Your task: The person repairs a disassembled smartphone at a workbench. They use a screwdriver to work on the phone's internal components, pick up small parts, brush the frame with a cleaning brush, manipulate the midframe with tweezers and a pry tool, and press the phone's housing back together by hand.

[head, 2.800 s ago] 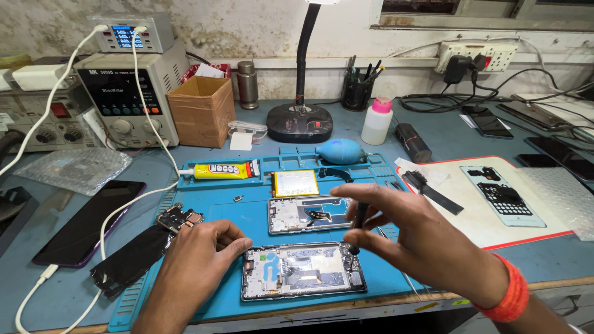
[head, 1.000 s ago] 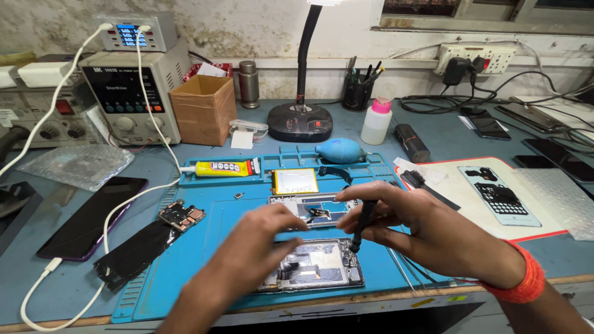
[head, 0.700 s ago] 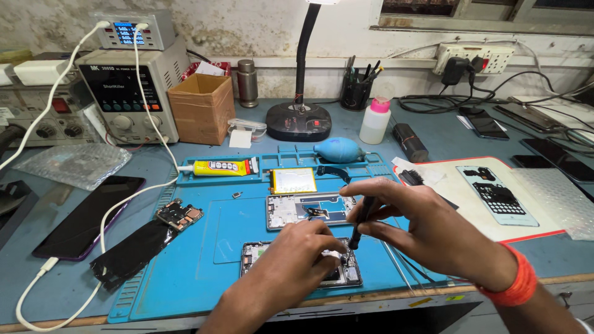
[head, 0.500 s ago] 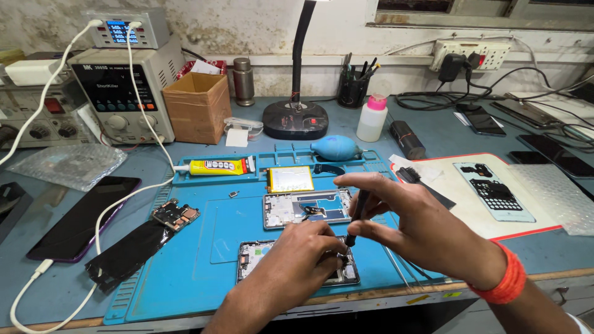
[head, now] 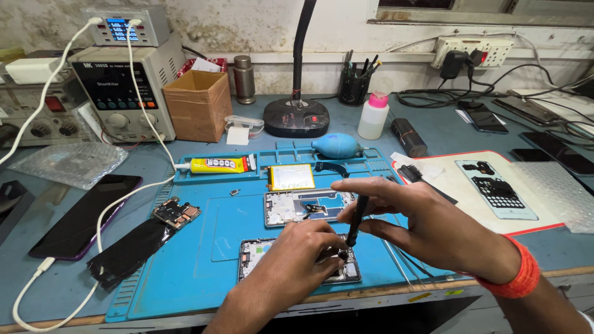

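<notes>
The right hand [head: 433, 229] pinches a screwdriver [head: 356, 219]; the left hand [head: 297, 260] presses the open phone [head: 253, 253]. Parts lie out.

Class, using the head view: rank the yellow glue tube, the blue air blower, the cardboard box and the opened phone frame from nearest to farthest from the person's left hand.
From the left hand:
1. Opened phone frame, under the hand.
2. Yellow glue tube, at the mat's far left edge.
3. Blue air blower, far edge, to the right.
4. Cardboard box, back left.
</notes>
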### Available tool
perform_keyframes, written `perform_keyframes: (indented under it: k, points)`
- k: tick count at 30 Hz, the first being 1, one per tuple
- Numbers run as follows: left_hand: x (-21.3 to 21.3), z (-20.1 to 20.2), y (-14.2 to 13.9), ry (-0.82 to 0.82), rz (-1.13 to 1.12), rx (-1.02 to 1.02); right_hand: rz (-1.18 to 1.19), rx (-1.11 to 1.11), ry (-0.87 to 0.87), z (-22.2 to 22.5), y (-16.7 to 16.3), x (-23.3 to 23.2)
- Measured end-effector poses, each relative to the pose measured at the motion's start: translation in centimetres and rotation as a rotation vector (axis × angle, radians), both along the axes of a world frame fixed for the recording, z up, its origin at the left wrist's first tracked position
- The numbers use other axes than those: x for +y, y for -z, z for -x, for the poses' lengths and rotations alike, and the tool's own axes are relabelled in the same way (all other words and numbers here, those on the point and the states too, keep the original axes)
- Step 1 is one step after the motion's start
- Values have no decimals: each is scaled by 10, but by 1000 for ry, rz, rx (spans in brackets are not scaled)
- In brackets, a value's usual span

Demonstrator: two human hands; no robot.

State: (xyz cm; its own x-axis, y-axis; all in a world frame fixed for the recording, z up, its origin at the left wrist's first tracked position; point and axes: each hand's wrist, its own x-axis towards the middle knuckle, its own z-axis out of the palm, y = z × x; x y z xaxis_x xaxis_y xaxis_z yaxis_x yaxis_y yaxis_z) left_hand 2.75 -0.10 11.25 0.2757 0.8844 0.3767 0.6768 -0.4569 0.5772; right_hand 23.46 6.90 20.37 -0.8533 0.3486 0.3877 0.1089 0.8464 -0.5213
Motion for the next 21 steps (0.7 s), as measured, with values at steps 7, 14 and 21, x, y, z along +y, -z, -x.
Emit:
perform_keyframes:
  k: [7,14,21]
  points:
    - [0,0,-2,2,-3,11,63,-113,322,4,5,2]
    - [0,0,-3,-12,31,16,116,-112,261,4,1,-1]
    - [-1,-1,-3,2,-24,0,24,-27,45,0,-4,-1]
